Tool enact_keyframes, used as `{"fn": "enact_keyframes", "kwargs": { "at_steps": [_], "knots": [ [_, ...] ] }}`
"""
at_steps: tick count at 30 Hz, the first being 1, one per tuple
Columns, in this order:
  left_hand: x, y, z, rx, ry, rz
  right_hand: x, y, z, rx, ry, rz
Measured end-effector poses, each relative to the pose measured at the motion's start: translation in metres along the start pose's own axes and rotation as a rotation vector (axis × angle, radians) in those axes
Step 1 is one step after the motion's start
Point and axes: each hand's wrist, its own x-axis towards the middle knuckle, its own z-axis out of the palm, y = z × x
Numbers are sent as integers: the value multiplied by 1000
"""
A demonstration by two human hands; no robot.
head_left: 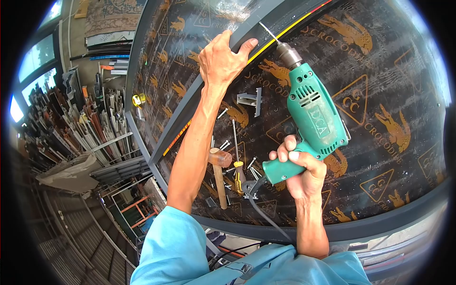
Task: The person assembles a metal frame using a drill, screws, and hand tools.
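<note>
Green and DCA-lettered, the drill is pointing its thin bit near the grey bar, above the printed table; the right hand is wrapping its handle, the left hand, apart, clasping the bar

A hand could pass over the board to the right of the drill. Left of it, a bracket, screwdriver, mallet and screws obstruct low reaches, and the cord crosses the near side. The left hand blocks part of the far bar, whose height seems hard to judge.
</note>
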Motion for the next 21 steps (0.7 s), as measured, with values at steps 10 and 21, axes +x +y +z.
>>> {"fn": "enact_keyframes", "kwargs": {
  "at_steps": [10,21],
  "knots": [
    [1,2,-4,4,-90,-48,-2,-5,5,-135,34,-47],
    [2,4,-6,18,-120,-87,-3,-23,5,-263,76,-45]
  ]
}}
